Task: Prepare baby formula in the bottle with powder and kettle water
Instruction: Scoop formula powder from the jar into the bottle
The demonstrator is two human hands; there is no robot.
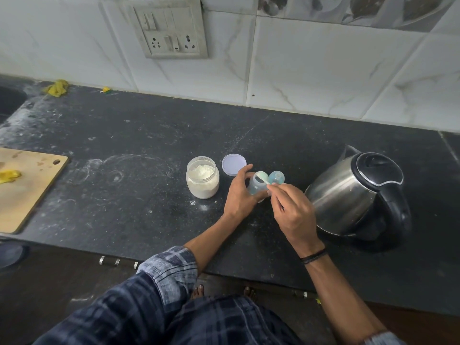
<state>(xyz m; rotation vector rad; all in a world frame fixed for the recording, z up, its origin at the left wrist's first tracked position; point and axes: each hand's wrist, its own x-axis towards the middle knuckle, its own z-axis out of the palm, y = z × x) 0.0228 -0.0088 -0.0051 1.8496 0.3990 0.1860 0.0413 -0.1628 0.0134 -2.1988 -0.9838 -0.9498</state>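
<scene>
A small clear bluish baby bottle (254,186) stands on the black counter, and my left hand (239,192) is wrapped around its side. My right hand (293,210) pinches the handle of a pale green scoop (261,177), whose bowl is tipped over the bottle's open mouth. The bottle's blue teat cap (276,177) stands just behind, to the right. An open clear jar of white powder (202,181) sits left of the bottle, with its white lid (234,164) lying flat behind. A steel kettle (358,192) with a black lid and handle stands at the right.
A wooden cutting board (27,190) with a yellow scrap lies at the counter's left edge. A sink corner (10,100) is at the far left. Powder dust marks the counter (139,150). A switch and socket panel (171,31) hangs on the tiled wall.
</scene>
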